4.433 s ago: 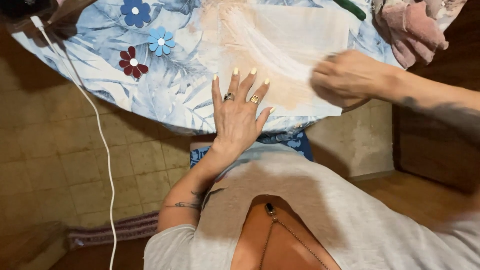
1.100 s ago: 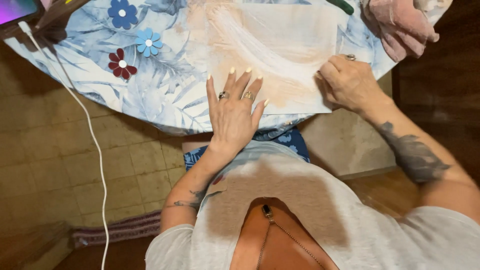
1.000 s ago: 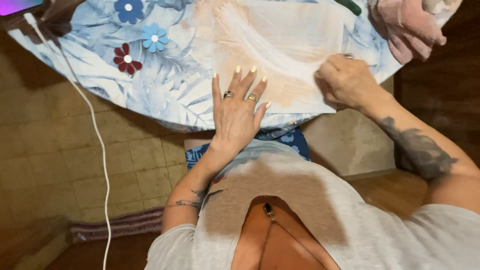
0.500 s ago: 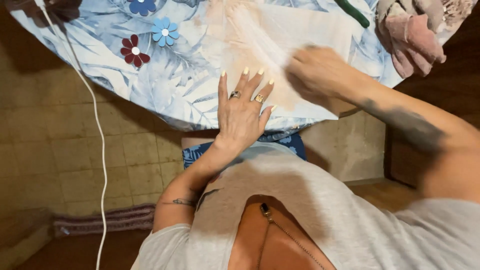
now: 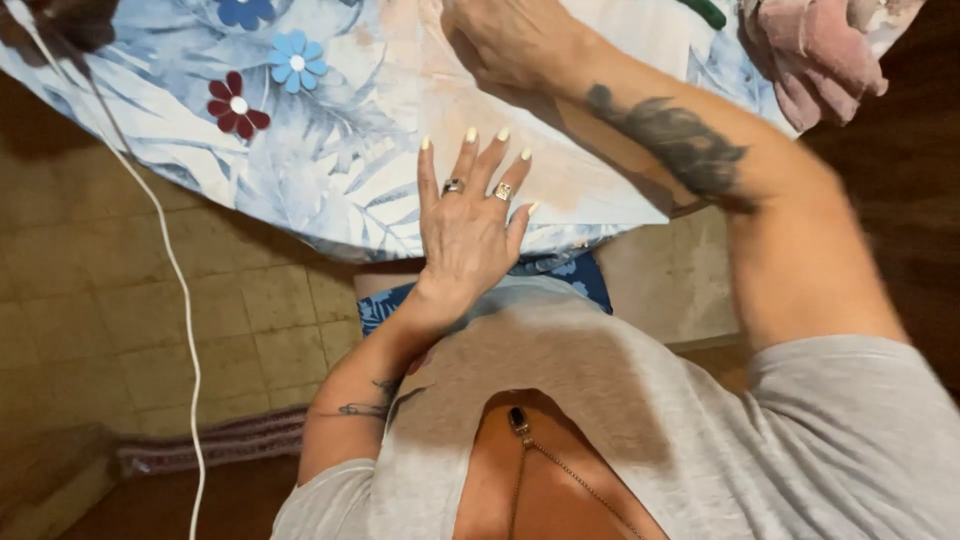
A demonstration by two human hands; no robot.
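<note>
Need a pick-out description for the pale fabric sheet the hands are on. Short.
Start at the round table covered by a blue leafy tablecloth with felt flowers near its left side. The pale fabric sheet lies on its near edge, in front of the person, pinned flat by the left hand with the right hand on its far part. It is plain cream-peach, unlike the printed cloth and the crumpled pink cloth at the right.

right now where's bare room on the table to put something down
Free: the blue leafy tablecloth between the felt flowers and the left hand. Crowded: the pale cloth under both hands, right hand on top, and the pink bundle corner.
</note>
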